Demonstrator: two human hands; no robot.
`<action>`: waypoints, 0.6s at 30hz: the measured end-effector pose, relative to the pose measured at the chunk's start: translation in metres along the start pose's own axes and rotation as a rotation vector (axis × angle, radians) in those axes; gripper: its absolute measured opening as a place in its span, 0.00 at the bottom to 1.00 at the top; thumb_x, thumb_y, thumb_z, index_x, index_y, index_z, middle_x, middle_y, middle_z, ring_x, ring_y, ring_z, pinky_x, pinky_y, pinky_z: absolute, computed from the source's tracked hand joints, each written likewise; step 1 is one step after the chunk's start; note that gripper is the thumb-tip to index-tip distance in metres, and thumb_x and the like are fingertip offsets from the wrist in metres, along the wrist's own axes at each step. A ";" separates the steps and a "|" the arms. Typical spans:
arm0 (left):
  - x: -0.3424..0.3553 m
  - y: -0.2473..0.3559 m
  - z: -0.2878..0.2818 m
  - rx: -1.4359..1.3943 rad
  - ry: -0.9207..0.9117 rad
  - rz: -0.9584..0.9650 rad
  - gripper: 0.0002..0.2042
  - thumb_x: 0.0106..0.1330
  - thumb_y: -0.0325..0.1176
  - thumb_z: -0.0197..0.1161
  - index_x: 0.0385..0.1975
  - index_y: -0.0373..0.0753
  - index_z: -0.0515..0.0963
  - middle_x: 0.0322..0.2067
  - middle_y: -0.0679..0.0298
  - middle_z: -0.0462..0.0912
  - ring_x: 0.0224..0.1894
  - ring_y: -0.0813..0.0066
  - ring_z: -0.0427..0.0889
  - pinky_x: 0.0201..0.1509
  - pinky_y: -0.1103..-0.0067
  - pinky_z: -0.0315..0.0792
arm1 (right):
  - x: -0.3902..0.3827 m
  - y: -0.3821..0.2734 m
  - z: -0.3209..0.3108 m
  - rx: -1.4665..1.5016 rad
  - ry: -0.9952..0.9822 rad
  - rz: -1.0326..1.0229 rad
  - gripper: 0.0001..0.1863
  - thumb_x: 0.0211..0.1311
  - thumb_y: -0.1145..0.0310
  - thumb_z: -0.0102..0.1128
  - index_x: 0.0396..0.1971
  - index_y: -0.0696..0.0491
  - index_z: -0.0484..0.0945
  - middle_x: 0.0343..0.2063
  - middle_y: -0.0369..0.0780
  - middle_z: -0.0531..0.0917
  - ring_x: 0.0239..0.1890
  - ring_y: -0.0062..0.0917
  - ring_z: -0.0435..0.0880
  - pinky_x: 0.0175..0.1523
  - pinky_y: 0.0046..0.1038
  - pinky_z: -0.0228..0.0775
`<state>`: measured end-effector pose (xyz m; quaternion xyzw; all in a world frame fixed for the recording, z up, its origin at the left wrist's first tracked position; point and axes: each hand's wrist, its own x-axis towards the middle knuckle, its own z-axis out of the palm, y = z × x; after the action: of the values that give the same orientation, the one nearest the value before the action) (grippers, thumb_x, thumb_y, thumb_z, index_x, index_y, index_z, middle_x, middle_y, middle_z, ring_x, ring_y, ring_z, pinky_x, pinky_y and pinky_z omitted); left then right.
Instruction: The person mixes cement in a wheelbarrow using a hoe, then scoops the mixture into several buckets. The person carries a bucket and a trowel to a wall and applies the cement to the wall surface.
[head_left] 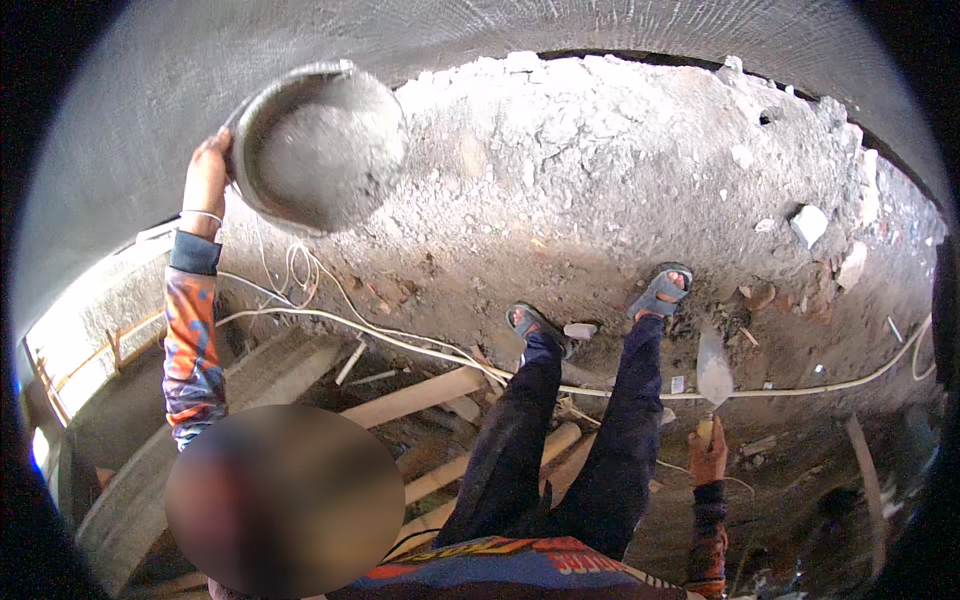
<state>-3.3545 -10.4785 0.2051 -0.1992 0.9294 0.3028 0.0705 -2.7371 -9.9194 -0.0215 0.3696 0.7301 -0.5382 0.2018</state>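
My left hand (208, 160) is closed on the rim of a round dark pan (247, 150), raised at the upper left against the grey wall, with wet-looking grey material (325, 150) inside. My right hand (708, 455) is low at the right, closed on the light handle of a trowel (714, 372), whose grey blade points up. My sandalled feet stand on the dusty ground between the hands.
A grey wall (560, 25) curves along the top above rubble (808, 225). Pale cables (790, 392) cross the dirt by my feet. Wooden planks (410, 393) and a concrete edge (125, 500) lie lower left. A blurred oval hides part of the lower left.
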 end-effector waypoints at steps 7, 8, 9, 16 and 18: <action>-0.119 -0.105 0.270 0.840 -0.077 0.434 0.13 0.51 0.27 0.51 0.38 0.42 0.71 0.38 0.53 0.73 0.43 0.57 0.73 0.42 0.69 0.69 | 0.009 -0.054 0.009 0.011 -0.144 0.266 0.31 0.54 0.64 0.56 0.56 0.59 0.59 0.35 0.38 0.73 0.32 0.19 0.71 0.34 0.21 0.68; -0.125 -0.144 0.285 0.955 -0.069 0.390 0.16 0.48 0.28 0.53 0.40 0.43 0.71 0.43 0.55 0.71 0.47 0.57 0.70 0.47 0.67 0.65 | 0.011 -0.060 0.015 0.055 -0.167 0.267 0.30 0.54 0.64 0.56 0.56 0.59 0.59 0.36 0.39 0.73 0.33 0.20 0.71 0.36 0.21 0.68; -0.123 -0.171 0.293 0.995 -0.072 0.367 0.18 0.47 0.28 0.54 0.41 0.42 0.71 0.44 0.55 0.70 0.47 0.56 0.70 0.49 0.65 0.63 | 0.005 -0.061 0.014 0.143 -0.161 0.277 0.30 0.54 0.65 0.55 0.56 0.59 0.59 0.37 0.39 0.73 0.34 0.20 0.71 0.37 0.22 0.68; -0.096 -0.136 0.314 0.975 -0.222 0.537 0.19 0.47 0.36 0.59 0.40 0.40 0.69 0.39 0.60 0.72 0.43 0.65 0.72 0.48 0.69 0.64 | -0.029 -0.048 -0.030 0.025 -0.114 0.326 0.30 0.52 0.70 0.55 0.56 0.60 0.59 0.41 0.38 0.73 0.38 0.21 0.71 0.42 0.26 0.67; -0.074 -0.123 0.298 0.855 -0.390 0.481 0.17 0.49 0.39 0.59 0.38 0.38 0.72 0.37 0.58 0.75 0.42 0.62 0.73 0.45 0.69 0.67 | -0.034 -0.044 -0.033 0.054 -0.069 0.363 0.30 0.52 0.70 0.56 0.55 0.60 0.59 0.41 0.38 0.73 0.37 0.21 0.71 0.41 0.25 0.67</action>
<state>-3.2335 -10.3689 -0.0826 0.1262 0.9590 -0.0645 0.2454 -2.7448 -9.9056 0.0413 0.4820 0.6293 -0.5247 0.3104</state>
